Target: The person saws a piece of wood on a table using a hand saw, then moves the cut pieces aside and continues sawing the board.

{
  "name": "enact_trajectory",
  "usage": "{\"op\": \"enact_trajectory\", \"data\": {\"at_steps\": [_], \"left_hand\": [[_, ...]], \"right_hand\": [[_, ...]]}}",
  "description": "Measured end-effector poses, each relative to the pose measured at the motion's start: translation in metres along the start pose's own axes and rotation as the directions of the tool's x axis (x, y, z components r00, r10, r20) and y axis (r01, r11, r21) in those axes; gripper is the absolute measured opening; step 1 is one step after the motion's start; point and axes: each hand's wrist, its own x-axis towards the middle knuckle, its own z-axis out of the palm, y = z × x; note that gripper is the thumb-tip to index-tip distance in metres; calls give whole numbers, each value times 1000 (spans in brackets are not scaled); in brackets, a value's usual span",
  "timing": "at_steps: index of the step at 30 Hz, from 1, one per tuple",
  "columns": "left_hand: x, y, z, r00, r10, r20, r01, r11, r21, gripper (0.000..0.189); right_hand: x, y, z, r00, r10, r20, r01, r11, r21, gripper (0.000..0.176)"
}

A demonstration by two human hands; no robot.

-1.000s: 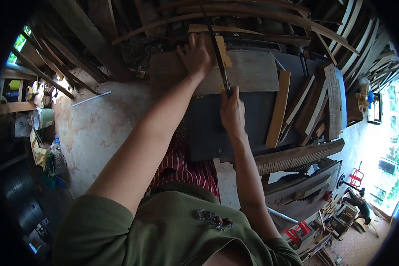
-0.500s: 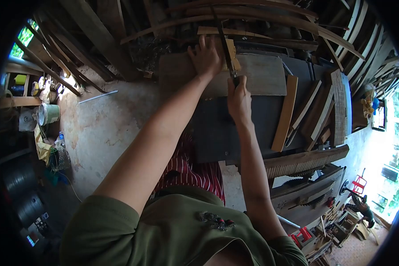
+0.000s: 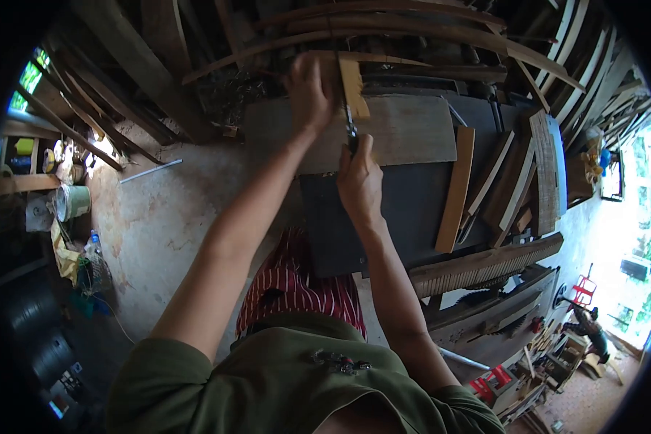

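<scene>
My right hand (image 3: 360, 181) is closed round the handle of a long-bladed knife (image 3: 350, 123). Its narrow blade points away from me and shows nearly edge-on. Right against the blade's line is a pale wood block (image 3: 354, 88) with a ragged, notched right edge. Slightly blurred, my left hand (image 3: 311, 94) grips the block's darker left side, its fingertips partly hidden. Under the block lies a worn flat board (image 3: 412, 130), on top of a dark tabletop (image 3: 390, 206).
Several wood strips (image 3: 456, 192) lie on the table's right side. Long curved planks (image 3: 412, 25) are stacked beyond it. Below right stands a wooden rack with saw blades (image 3: 477, 296). Leaning beams (image 3: 130, 54), a bucket (image 3: 72, 202) and concrete floor (image 3: 166, 217) are on the left.
Both hands have shifted left in view, partly with the camera's own movement. The knife and my right hand have drawn slightly toward me, and more of the block's notched edge shows.
</scene>
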Motion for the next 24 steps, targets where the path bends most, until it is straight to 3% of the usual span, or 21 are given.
{"op": "enact_trajectory", "data": {"at_steps": [3, 6, 10, 12, 13, 15, 16, 18, 22, 24], "left_hand": [[29, -11, -36, 997, 74, -7, -73, 997, 14, 51], [39, -15, -54, 996, 80, -34, -77, 994, 74, 50], [10, -18, -31, 999, 36, -16, -35, 998, 53, 55], [-7, -5, -12, 982, -114, 148, 104, 992, 76, 58], [-12, 0, -6, 982, -123, 141, 114, 991, 70, 58], [-23, 10, 3, 956, -150, 250, 74, 954, 290, 60], [-25, 12, 7, 956, -160, 247, 83, 952, 293, 60], [-24, 12, 8, 957, -138, 255, 4, 884, 467, 61], [-29, 22, 6, 950, -180, 256, 60, 907, 417, 61], [-27, 26, 5, 947, -211, 242, 110, 921, 373, 59]], "right_hand": [[7, -26, 8, 993, -113, -39, 116, 988, 98, 19], [12, -37, 14, 990, -138, -9, 138, 987, 78, 17], [4, -13, 10, 994, -108, -16, 108, 994, -30, 16], [3, 4, 5, 989, -142, -35, 140, 988, -61, 16], [3, 10, 0, 997, -70, 17, 72, 992, -104, 17], [4, 18, -3, 997, 24, 68, -11, 983, -185, 19], [6, 20, -1, 997, 21, 78, -7, 982, -187, 19], [8, 18, 4, 999, 29, 38, -21, 981, -195, 19], [11, 19, 5, 997, 50, 53, -38, 979, -202, 20], [10, 23, 3, 999, -19, 32, 24, 988, -150, 20]]}}
